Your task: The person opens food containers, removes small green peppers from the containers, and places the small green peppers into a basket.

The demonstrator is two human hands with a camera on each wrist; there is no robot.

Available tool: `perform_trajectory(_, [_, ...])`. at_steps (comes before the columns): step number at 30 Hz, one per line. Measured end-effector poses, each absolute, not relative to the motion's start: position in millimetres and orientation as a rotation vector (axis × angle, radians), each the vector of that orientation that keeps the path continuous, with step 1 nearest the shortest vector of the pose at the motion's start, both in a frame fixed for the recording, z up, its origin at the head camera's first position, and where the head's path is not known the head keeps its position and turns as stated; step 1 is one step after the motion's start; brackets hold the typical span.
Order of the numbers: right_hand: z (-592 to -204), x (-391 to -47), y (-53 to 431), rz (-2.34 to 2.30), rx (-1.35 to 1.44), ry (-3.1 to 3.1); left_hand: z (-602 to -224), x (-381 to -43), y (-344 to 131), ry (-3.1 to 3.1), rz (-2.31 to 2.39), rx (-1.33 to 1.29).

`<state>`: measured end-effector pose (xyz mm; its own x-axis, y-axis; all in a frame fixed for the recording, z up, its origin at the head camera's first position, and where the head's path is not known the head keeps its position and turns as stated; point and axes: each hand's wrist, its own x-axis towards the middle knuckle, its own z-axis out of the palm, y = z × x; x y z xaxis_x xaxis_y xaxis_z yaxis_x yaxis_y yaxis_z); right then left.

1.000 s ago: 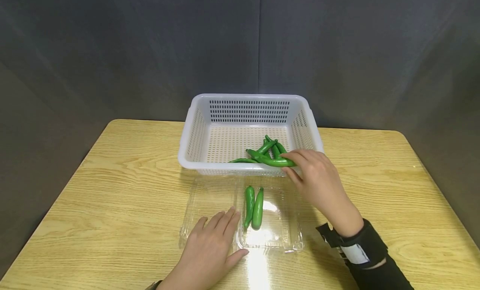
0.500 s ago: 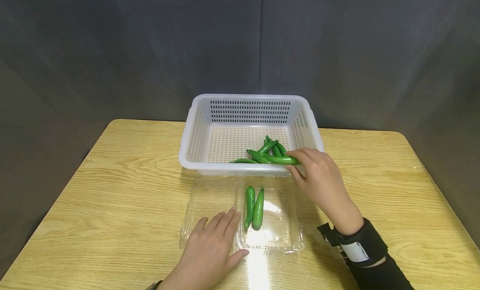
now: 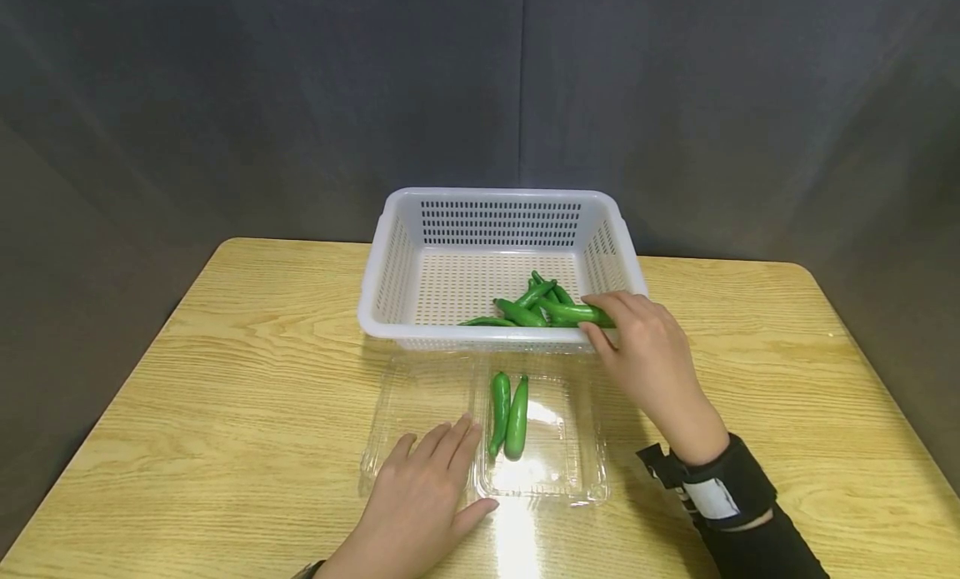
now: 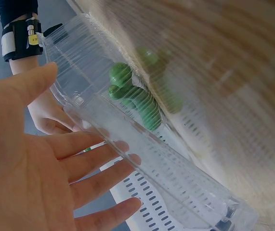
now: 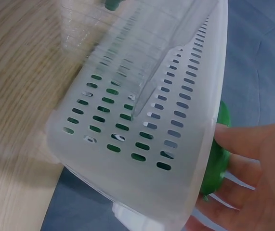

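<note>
A long green chili pepper [image 3: 572, 311] is pinched by its right end between the thumb and fingers of my right hand [image 3: 651, 350], just inside the front rim of a white slotted basket [image 3: 480, 332]. Several more green chili peppers [image 3: 521, 314] lie in the basket. In the right wrist view the held pepper [image 5: 217, 166] shows behind the rim, partly hidden by the fingers. My left hand [image 3: 423, 487] has its fingers spread, resting over the lid side of an open clear plastic clamshell box [image 3: 551, 475]. Two chili peppers [image 3: 517, 421] lie side by side in its right half.
The wooden table [image 3: 225, 379] carries both containers, with the basket behind the clamshell. A dark grey curtain [image 3: 300, 104] hangs along the table's far edge. A black wrist strap [image 3: 723, 487] is on the right forearm.
My right hand has moved a little to the right, drawing the pinched chili pepper from over the front rim to just inside it. The left hand and the clamshell stay put.
</note>
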<state>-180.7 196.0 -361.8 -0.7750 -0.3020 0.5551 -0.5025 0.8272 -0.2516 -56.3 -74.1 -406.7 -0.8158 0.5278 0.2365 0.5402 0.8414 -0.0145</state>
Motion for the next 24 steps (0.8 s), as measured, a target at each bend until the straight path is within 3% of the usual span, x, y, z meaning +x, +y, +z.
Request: perform_trajectory(24, [-363.2,-182.4,196.6,0.540,0.624,-2.504,-406.1,-56.4,-74.9,-2.800,-0.075,-0.834])
